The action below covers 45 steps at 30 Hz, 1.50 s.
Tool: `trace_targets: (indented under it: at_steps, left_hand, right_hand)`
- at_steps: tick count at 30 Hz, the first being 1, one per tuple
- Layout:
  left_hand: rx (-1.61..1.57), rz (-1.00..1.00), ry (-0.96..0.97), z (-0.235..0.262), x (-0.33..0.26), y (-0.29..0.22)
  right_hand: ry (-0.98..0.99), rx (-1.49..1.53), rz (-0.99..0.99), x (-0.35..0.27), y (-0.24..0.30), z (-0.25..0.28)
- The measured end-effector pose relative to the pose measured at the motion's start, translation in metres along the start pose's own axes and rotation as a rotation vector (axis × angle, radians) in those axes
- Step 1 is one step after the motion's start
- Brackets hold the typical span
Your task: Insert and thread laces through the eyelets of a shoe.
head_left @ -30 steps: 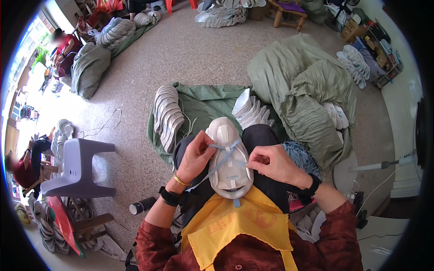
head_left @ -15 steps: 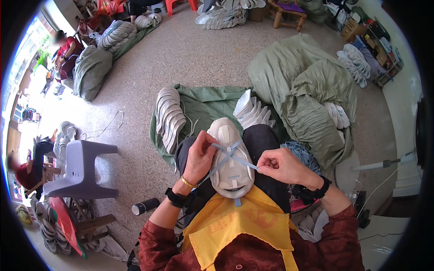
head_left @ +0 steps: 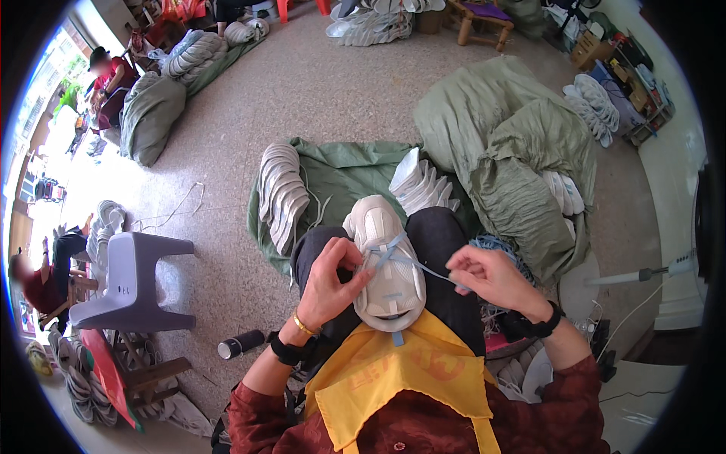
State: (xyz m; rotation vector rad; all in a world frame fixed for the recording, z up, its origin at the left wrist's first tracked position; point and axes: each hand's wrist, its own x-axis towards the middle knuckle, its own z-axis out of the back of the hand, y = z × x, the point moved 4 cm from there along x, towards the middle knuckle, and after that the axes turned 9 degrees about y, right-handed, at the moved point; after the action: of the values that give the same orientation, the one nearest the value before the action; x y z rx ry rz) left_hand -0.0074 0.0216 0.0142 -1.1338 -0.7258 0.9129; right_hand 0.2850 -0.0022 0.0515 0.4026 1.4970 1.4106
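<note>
A beige sports shoe [head_left: 386,284] lies on my lap with its toe pointing away from me. A flat light-blue shoelace [head_left: 393,250] crosses over its upper part. My left hand [head_left: 330,278] is at the shoe's left side, its fingers curled and its thumb and forefinger closed at the lace. To the right of the shoe, my right hand [head_left: 491,277] pinches one lace end, which stretches taut from the crossing. What lies inside the left palm is hidden. A yellow apron [head_left: 401,359] covers my lap below the heel.
Stacked pale shoe uppers [head_left: 281,197] and a second stack [head_left: 420,185] lie on a green cloth [head_left: 340,163] ahead. A big green sack [head_left: 491,129] stands right. At left are a grey plastic chair [head_left: 132,284] and a dark bottle [head_left: 240,344]. Two people sit far left.
My right hand has moved right and slightly up, drawing the lace end outward. My left hand has dropped a little and turned, its thumb now over the shoe's side.
</note>
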Motion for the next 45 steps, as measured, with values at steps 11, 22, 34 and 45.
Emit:
trace_targets:
  at_steps: [11, 22, 34, 45]
  left_hand:
    - [0.212, 0.079, -0.058, -0.004, -0.011, -0.028]
    - [-0.076, 0.235, 0.036, 0.008, -0.030, -0.018]
    - [-0.422, 0.406, 0.041, 0.021, -0.080, -0.038]
    - [-0.148, 0.221, -0.046, -0.019, -0.058, -0.006]
  right_hand:
    - [-0.192, -0.361, 0.424, 0.092, 0.026, -0.023]
    - [-0.209, -0.404, 0.438, 0.096, 0.029, -0.034]
    - [-0.141, -0.375, 0.473, 0.062, 0.035, -0.040]
    - [-0.236, -0.585, 0.521, 0.050, 0.033, -0.055]
